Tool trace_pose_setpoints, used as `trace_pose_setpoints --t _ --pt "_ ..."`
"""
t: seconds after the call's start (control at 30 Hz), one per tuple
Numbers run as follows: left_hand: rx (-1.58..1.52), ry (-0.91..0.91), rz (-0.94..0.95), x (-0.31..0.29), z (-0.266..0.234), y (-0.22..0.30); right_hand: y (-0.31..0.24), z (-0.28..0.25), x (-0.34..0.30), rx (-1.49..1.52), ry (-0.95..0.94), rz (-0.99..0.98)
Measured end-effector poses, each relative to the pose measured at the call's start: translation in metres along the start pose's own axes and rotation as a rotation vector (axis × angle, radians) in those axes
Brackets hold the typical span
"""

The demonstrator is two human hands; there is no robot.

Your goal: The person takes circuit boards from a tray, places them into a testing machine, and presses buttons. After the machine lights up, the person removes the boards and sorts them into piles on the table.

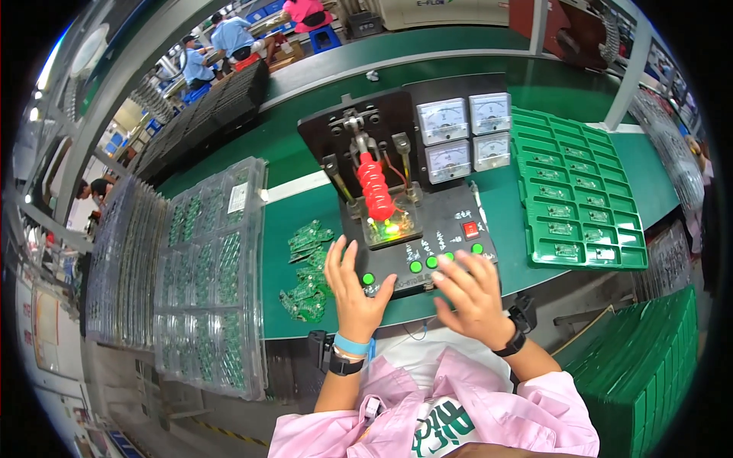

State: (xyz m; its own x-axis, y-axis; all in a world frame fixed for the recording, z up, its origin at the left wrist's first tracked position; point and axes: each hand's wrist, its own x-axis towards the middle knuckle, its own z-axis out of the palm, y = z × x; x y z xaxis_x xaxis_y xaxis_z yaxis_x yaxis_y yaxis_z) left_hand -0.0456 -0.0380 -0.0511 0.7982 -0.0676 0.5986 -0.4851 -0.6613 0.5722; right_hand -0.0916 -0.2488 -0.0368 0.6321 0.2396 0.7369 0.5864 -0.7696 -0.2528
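Observation:
A black test fixture (458, 206) stands on the green table, with a toggle clamp whose handle has a red grip (373, 187). Beneath the clamp, a clear plate (408, 226) glows yellow-green. My left hand (353, 299) is open, thumb and fingers apart, at the fixture's front left corner near a green button (368, 279). Over the front right buttons, my right hand (472, 298) spreads its fingers, holding nothing; whether a fingertip presses a green button (432, 262) I cannot tell. A loose pile of small green circuit boards (307, 267) lies left of my left hand.
Four-compartment rows aside, a clear blister tray (256, 305) of boards stands left beside stacked trays (126, 259). A green tray (584, 256) with several boards lies right; more green trays (637, 374) are stacked below. Analog meters (445, 120) top the fixture. People (229, 38) sit beyond.

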Motion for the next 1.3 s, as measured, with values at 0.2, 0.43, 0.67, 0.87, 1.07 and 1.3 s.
trace_pose_setpoints --t 0.2,0.43,0.67,0.87,1.07,1.3 --pt "0.107 0.033 -0.03 0.009 -0.009 0.013 0.0 0.017 -0.009 -0.003 -0.118 0.04" --pt "0.319 -0.101 0.1 0.029 -0.009 0.013 0.002 0.018 -0.009 -0.074 -0.08 0.02" --pt "0.225 -0.066 0.064 0.027 -0.002 0.013 0.001 -0.006 0.04 0.061 -0.358 0.075" --pt "0.238 -0.019 0.012 0.017 0.0 0.006 0.006 -0.028 0.198 0.47 -0.01 -0.475" --pt "0.38 -0.058 -0.145 -0.004 -0.049 0.005 0.023 0.006 0.226 0.435 0.199 -0.105" --pt "0.285 -0.035 -0.333 -0.04 -0.111 -0.058 0.011 0.011 0.109 0.152 -0.285 -0.486"
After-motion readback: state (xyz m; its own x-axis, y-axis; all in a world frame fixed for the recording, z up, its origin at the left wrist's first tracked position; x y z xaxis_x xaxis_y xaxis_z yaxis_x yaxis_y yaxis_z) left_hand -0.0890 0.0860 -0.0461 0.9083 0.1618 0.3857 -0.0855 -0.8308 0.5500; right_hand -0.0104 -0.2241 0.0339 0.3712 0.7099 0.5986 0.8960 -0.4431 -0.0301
